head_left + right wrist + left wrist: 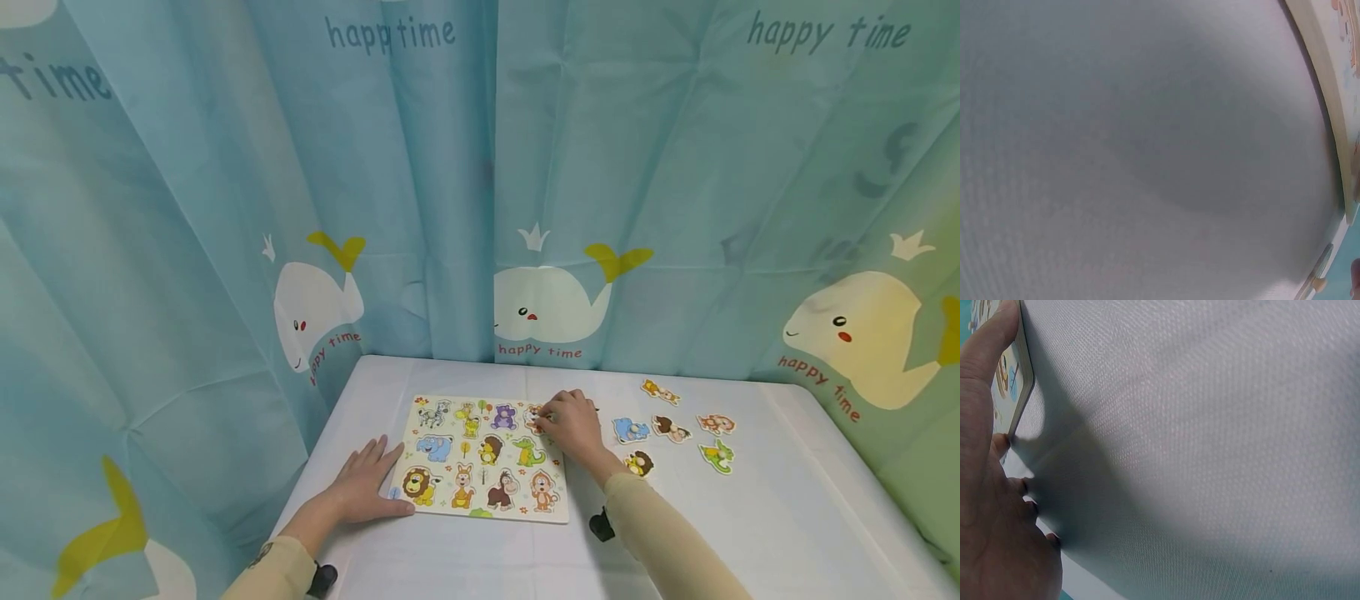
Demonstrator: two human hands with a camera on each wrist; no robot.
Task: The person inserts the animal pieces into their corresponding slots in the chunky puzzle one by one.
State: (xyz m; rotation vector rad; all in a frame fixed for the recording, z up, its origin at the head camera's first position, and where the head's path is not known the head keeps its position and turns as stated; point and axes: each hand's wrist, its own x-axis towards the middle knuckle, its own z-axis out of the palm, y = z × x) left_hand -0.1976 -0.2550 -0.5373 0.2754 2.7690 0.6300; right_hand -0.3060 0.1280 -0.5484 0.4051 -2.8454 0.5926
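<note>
A wooden animal puzzle board (480, 518) lies flat on the white table, its animal pictures in three rows. My left hand (365, 483) rests at its left side with the fingers spread, the thumb along the near left corner. In the left wrist view the thumb (999, 331) lies against the board's edge (1024, 375). At the far right corner my right hand (576, 425) pinches a small orange-and-white animal puzzle piece (535, 419) over the top row, mostly covered by the fingers. The right wrist view shows the board's edge (1325, 81), with the pinch out of sight.
Loose puzzle pieces lie right of the board: an orange one (660, 392), a blue elephant (632, 430), a gorilla (671, 429), a monkey (716, 424), a crocodile (717, 457) and a hedgehog (639, 463) beside the right forearm. A blue whale-print curtain (450, 208) hangs behind the table (795, 517).
</note>
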